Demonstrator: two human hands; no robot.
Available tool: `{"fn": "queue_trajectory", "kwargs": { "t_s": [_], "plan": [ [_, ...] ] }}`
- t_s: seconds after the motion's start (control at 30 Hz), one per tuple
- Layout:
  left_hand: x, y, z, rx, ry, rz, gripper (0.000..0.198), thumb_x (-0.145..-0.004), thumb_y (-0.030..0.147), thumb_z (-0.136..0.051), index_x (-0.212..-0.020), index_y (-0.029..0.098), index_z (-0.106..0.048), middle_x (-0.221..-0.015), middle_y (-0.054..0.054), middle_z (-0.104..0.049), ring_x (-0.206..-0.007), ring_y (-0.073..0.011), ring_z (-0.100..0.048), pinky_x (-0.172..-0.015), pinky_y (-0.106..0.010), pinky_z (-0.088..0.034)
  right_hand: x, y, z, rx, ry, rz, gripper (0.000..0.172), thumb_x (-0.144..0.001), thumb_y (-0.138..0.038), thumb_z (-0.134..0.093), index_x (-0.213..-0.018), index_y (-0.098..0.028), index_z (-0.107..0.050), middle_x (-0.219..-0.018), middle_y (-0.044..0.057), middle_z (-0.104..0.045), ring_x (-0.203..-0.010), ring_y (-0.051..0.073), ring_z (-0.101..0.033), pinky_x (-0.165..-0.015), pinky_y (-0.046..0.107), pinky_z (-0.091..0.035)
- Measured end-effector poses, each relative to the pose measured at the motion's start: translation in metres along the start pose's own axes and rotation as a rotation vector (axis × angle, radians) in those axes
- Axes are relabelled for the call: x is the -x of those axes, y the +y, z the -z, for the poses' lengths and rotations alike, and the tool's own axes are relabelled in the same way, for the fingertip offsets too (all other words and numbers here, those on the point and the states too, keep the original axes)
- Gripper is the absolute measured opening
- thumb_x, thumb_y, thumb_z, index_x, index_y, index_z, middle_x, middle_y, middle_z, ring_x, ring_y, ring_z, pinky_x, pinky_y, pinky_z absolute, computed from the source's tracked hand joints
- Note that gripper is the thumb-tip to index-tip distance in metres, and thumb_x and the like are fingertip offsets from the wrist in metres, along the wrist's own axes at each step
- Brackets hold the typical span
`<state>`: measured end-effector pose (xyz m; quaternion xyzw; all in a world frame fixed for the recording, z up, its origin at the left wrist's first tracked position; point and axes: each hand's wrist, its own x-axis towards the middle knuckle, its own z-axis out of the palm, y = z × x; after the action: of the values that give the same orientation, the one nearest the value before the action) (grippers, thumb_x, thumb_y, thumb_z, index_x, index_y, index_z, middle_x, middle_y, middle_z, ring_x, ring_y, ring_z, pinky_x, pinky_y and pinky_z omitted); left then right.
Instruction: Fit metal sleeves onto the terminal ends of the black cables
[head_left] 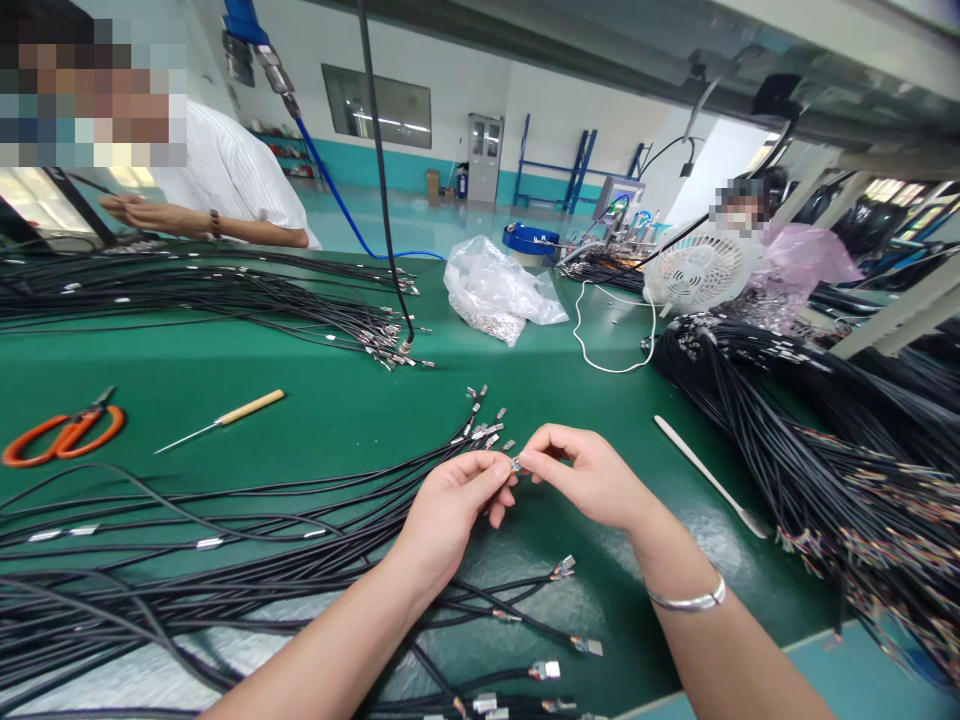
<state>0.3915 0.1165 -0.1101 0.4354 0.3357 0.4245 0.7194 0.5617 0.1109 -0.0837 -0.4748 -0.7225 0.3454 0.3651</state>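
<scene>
Between my two hands is a small metal-shelled connector [516, 464] on a cable end, partly hidden by the fingertips. My left hand [461, 500] pinches it from the left, thumb against forefinger. From the right, my right hand [581, 470] grips the other side, its fingers curled and a silver bangle on the wrist. Below and left of my hands lie several black cables [300, 545] with metal connectors at their ends. Several more connector ends [484, 430] lie just beyond my left hand.
Orange-handled scissors [67, 435] and a wooden-handled awl [232, 415] lie at left. A pale stick-like tool [709, 475] rests beside a large cable bundle [810, 440] at right. Behind are a plastic bag [499, 290], a white fan [703, 268] and a co-worker's sleeve [232, 170].
</scene>
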Motion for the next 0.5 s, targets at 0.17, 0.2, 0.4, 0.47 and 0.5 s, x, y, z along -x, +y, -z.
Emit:
{"fn": "queue_trajectory", "kwargs": {
  "t_s": [0.17, 0.2, 0.4, 0.47, 0.5],
  "plan": [
    [-0.0010, 0.0020, -0.0027, -0.180, 0.076, -0.076, 0.018, -0.071, 0.027, -0.066, -0.082, 0.011, -0.065, -0.062, -0.001, -0.060, -0.048, -0.0059, -0.046, -0.049, -0.017, -0.036, 0.0002, 0.0057, 0.0005, -0.015, 0.031, -0.034, 0.018, -0.086, -0.029, -0.056, -0.073, -0.018, -0.058, -0.069, -0.003, -0.058, -0.063, 0.013, -0.051, -0.058, 0.023, -0.039],
    [-0.0008, 0.0023, -0.0039, -0.207, 0.099, -0.082, 0.019, -0.071, 0.026, -0.066, -0.083, 0.012, -0.065, -0.061, -0.001, -0.061, -0.048, -0.0060, -0.046, -0.048, -0.017, -0.037, 0.0001, 0.0064, 0.0007, -0.015, 0.035, -0.042, 0.018, -0.086, -0.030, -0.056, -0.073, -0.018, -0.058, -0.068, -0.003, -0.058, -0.062, 0.013, -0.051, -0.057, 0.023, -0.039],
    [0.0015, -0.0015, -0.0067, -0.354, 0.225, -0.178, 0.015, -0.070, 0.026, -0.064, -0.078, 0.014, -0.065, -0.064, 0.000, -0.059, -0.048, -0.0071, -0.047, -0.044, -0.018, -0.038, -0.0014, 0.0064, 0.0009, -0.009, 0.047, -0.069, 0.020, -0.084, -0.031, -0.058, -0.070, -0.017, -0.057, -0.064, -0.003, -0.057, -0.059, 0.012, -0.049, -0.054, 0.023, -0.038],
    [0.0022, -0.0034, -0.0062, -0.398, 0.228, -0.217, 0.012, -0.071, 0.026, -0.063, -0.076, 0.015, -0.066, -0.066, 0.000, -0.060, -0.049, -0.0071, -0.048, -0.045, -0.018, -0.039, -0.0015, 0.0056, 0.0008, -0.012, 0.052, -0.075, 0.020, -0.083, -0.031, -0.058, -0.068, -0.017, -0.056, -0.064, -0.003, -0.056, -0.059, 0.012, -0.048, -0.054, 0.023, -0.037],
    [0.0025, -0.0042, -0.0059, -0.421, 0.228, -0.236, 0.011, -0.072, 0.025, -0.062, -0.075, 0.016, -0.066, -0.068, 0.000, -0.060, -0.049, -0.0071, -0.048, -0.045, -0.018, -0.039, -0.0015, 0.0053, 0.0008, -0.016, 0.055, -0.075, 0.021, -0.083, -0.031, -0.058, -0.068, -0.017, -0.056, -0.064, -0.003, -0.056, -0.059, 0.012, -0.048, -0.055, 0.023, -0.038]
  ]
}}
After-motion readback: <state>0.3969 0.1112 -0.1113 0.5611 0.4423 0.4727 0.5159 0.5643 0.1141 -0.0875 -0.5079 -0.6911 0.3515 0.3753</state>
